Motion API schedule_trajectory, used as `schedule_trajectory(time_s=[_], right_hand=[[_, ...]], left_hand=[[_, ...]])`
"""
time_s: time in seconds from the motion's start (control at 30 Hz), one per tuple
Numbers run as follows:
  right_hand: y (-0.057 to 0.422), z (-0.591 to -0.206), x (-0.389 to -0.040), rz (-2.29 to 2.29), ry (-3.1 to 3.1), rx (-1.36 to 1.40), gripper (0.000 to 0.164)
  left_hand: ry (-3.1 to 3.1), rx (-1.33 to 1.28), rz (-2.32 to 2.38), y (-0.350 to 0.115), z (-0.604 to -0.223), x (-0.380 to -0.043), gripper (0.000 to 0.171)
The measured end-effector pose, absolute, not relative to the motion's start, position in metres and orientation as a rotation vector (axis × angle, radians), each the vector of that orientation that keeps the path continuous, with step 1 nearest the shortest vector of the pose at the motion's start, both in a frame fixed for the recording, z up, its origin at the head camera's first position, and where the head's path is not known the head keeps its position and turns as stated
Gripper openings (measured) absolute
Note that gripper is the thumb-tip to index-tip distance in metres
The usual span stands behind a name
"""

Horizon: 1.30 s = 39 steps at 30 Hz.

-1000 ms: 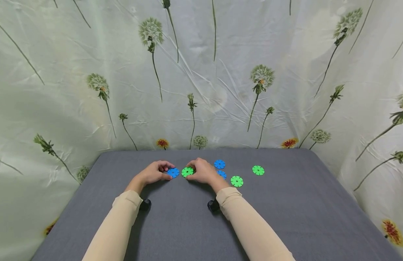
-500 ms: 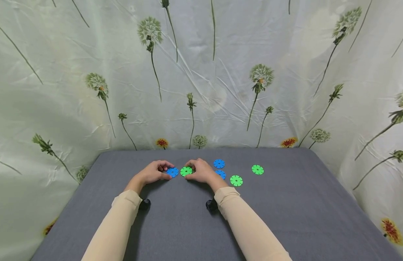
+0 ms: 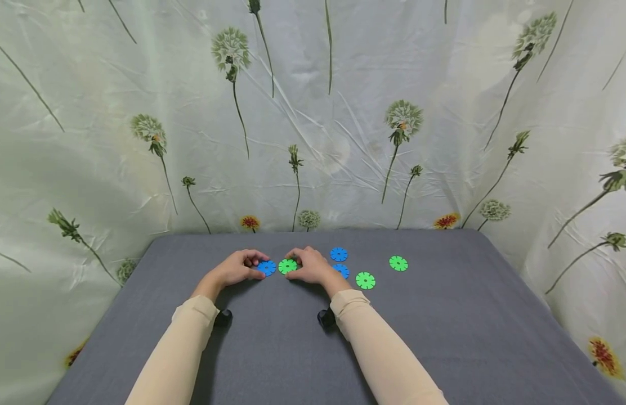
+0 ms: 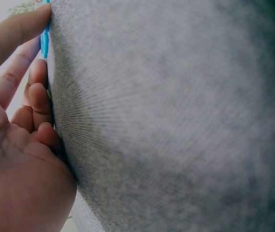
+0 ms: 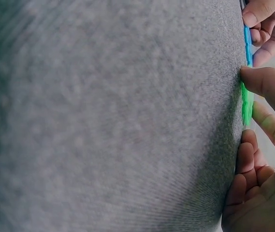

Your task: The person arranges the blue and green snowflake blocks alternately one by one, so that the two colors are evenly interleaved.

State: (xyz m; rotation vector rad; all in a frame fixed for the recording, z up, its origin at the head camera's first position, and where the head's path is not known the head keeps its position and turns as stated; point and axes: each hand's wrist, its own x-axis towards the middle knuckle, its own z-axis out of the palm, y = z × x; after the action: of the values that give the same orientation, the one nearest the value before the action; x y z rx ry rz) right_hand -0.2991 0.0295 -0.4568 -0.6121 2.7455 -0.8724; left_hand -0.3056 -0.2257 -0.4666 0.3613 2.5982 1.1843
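Note:
In the head view, a blue slotted plastic disc (image 3: 266,268) lies flat near the far side of the table. My left hand (image 3: 235,268) holds it at the edge between thumb and index finger, the other fingers curled beneath the palm. Just to its right is a green slotted disc (image 3: 287,266), whose rim my right hand (image 3: 310,266) pinches between thumb and fingers. Only a narrow gap separates the two discs. Seen edge-on in the right wrist view, the green disc (image 5: 247,104) and the blue disc (image 5: 248,46) line up low against the cloth.
To the right of my right hand lie a blue disc (image 3: 339,254), another blue disc (image 3: 341,271) partly hidden by the wrist, a green disc (image 3: 365,280) and a farther green disc (image 3: 398,263). A grey cloth covers the table (image 3: 272,349); a flowered curtain (image 3: 323,129) hangs behind.
The right hand has slid the green disc slightly left, so the gap to the blue disc is a little narrower. The left hand and the loose discs stay put; the view shifts slightly.

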Motion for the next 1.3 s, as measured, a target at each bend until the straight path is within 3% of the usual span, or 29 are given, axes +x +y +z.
schedule_trajectory(time_s=[1.3], right_hand=[[0.044,-0.448,-0.304,-0.925,2.649,-0.710,0.048]], left_hand=[[2.621,0.363,1.175,-0.224,-0.465,-0.303,0.040]])
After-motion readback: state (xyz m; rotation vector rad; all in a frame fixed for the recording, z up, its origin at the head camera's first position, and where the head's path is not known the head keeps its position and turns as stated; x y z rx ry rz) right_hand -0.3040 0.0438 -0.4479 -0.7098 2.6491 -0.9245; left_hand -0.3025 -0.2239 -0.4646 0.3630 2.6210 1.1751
